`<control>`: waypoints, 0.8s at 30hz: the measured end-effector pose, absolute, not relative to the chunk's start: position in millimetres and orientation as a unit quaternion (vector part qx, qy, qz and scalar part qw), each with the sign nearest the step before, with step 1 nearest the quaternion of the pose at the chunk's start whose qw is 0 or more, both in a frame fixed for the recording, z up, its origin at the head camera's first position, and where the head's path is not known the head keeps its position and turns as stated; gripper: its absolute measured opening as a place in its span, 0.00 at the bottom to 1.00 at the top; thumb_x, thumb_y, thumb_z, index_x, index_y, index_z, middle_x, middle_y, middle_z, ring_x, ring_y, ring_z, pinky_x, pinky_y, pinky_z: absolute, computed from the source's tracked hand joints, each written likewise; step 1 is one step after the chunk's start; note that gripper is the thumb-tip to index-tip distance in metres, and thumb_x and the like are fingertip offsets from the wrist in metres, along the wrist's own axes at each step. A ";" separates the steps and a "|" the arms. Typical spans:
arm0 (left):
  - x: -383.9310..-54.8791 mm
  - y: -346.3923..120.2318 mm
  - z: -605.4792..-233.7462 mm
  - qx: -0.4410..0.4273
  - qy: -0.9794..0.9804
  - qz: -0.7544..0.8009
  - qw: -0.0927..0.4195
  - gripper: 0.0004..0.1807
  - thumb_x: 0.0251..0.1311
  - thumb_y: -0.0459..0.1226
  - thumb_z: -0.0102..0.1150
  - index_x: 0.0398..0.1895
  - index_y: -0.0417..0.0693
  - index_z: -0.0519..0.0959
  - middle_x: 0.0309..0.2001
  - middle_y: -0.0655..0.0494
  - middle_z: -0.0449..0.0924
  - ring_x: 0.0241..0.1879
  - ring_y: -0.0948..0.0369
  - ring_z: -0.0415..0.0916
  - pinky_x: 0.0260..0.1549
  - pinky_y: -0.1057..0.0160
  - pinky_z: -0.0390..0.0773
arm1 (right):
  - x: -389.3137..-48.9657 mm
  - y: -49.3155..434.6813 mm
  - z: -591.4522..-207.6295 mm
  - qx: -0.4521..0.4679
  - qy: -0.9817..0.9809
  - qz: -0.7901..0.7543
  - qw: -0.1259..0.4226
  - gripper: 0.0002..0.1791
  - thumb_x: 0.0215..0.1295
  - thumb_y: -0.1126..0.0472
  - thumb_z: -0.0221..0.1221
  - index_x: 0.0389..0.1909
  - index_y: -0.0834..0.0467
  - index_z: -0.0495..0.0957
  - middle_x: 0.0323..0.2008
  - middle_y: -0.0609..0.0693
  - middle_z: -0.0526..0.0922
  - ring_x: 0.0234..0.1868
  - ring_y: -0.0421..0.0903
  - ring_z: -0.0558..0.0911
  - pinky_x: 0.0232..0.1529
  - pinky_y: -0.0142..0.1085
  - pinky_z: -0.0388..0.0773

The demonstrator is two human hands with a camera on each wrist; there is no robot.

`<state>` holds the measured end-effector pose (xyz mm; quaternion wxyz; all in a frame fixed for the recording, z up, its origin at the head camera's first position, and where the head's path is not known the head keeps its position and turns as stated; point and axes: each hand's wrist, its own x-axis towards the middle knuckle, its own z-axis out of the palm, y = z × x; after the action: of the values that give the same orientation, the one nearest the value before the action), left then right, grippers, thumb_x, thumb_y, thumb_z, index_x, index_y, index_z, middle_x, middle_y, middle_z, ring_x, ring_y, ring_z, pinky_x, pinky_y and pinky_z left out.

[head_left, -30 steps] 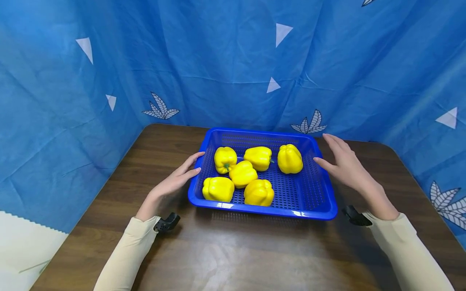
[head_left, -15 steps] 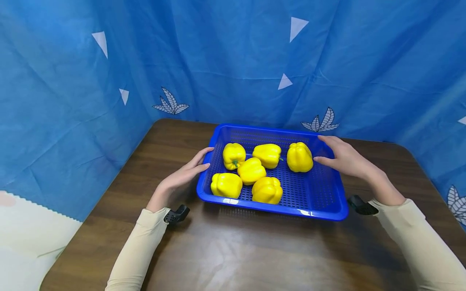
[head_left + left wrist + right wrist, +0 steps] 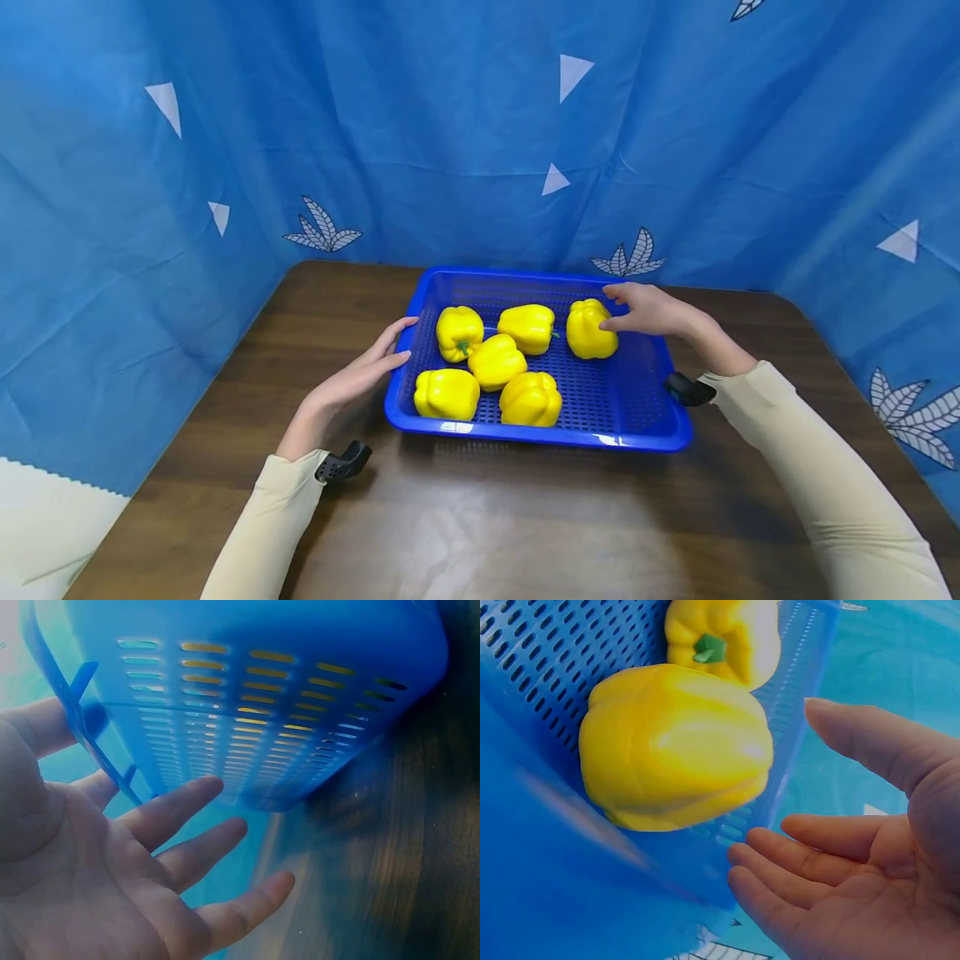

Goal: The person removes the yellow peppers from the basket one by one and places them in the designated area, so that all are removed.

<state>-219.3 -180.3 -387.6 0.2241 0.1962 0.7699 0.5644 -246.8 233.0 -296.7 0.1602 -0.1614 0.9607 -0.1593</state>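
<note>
A blue perforated plastic basket (image 3: pixel 615 440) holds several yellow bell peppers, some with green stems. My left hand (image 3: pixel 352 382) is at the basket's left rim, thumb and forefinger touching it. In the left wrist view the other fingers of my left hand (image 3: pixel 142 862) spread loosely beside the slotted wall. Over the basket's right side reaches my right hand (image 3: pixel 656 315), close to the rightmost bell pepper (image 3: pixel 590 330). The right wrist view shows my right hand (image 3: pixel 855 855) with fingers extended and thumb apart, nothing between them, beside that large bell pepper (image 3: pixel 675 746).
The basket stands on a brown wooden table (image 3: pixel 480 517). Blue cloth (image 3: pixel 450 142) with white triangles and leaf prints hangs behind and at both sides. A second bell pepper (image 3: pixel 527 328) lies left of the rightmost one; others cluster at the basket's left.
My right hand has moved left from outside the basket's right rim to over the rightmost bell pepper. My left hand stays at the left rim. The head view shifted slightly.
</note>
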 end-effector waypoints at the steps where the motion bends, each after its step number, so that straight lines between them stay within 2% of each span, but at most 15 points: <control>1: -218.7 -181.2 -387.8 0.196 0.769 0.565 0.225 0.33 0.70 0.45 0.39 0.74 0.60 0.39 0.75 0.47 0.32 0.73 0.42 0.42 0.67 0.37 0.52 | -249.4 231.0 -298.6 -0.159 0.959 -0.159 0.170 0.38 0.64 0.54 0.56 0.66 0.74 0.54 0.65 0.73 0.60 0.64 0.68 0.66 0.62 0.58 0.67; 11: -215.3 -184.4 -391.1 0.195 0.771 0.562 0.227 0.32 0.71 0.45 0.38 0.74 0.61 0.40 0.76 0.47 0.32 0.73 0.41 0.42 0.67 0.36 0.52 | -269.9 221.9 -316.0 -0.148 0.957 -0.143 0.205 0.38 0.60 0.57 0.59 0.66 0.73 0.57 0.61 0.71 0.68 0.60 0.65 0.69 0.60 0.55 0.69; 17: -213.0 -183.4 -393.3 0.200 0.763 0.571 0.227 0.32 0.71 0.45 0.37 0.74 0.60 0.40 0.76 0.47 0.32 0.73 0.42 0.42 0.68 0.36 0.51 | -275.5 215.4 -322.0 -0.140 0.963 -0.119 0.198 0.37 0.57 0.58 0.62 0.64 0.70 0.61 0.58 0.68 0.70 0.56 0.61 0.71 0.58 0.52 0.71; 24: -213.9 -181.7 -392.0 0.201 0.765 0.570 0.224 0.32 0.71 0.45 0.37 0.73 0.60 0.40 0.76 0.48 0.32 0.73 0.42 0.41 0.68 0.36 0.49 | -273.9 209.2 -324.8 -0.155 0.966 -0.095 0.182 0.34 0.54 0.59 0.65 0.63 0.62 0.66 0.61 0.66 0.69 0.60 0.63 0.68 0.57 0.54 0.70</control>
<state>-213.9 -181.7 -392.0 0.2236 0.2014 0.7646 0.5699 -273.9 209.2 -324.8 0.1821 -0.1550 0.9663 -0.0950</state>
